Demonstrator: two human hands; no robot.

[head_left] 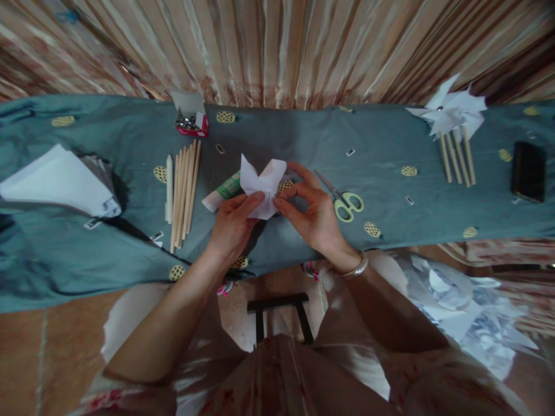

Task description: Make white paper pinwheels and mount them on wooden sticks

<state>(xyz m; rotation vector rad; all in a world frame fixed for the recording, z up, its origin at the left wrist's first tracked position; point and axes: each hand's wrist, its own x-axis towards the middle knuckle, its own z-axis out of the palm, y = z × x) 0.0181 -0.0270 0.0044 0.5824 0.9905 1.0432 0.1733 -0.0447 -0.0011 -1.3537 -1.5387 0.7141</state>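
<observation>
A white paper pinwheel (261, 184), partly folded, is held up over the middle of the table. My left hand (236, 222) grips its lower left side, thumb on top of the paper. At its right edge, my right hand (310, 211) has thumb and index finger pinched near the folded centre; whether a small pin sits between them cannot be made out. Behind the paper lies a green and white tube-like packet (225, 189), partly covered. Scissors (343, 202) with light green handles rest just right of my right hand.
Wooden sticks (185, 193) and a white stick (169, 188) lie left. Behind them stands an open red box (191, 122) of metal pins. Paper sheets (60, 179) are stacked far left. Finished pinwheels (459, 112) and a black phone (528, 172) lie right; white paper pieces (481, 318) sit below.
</observation>
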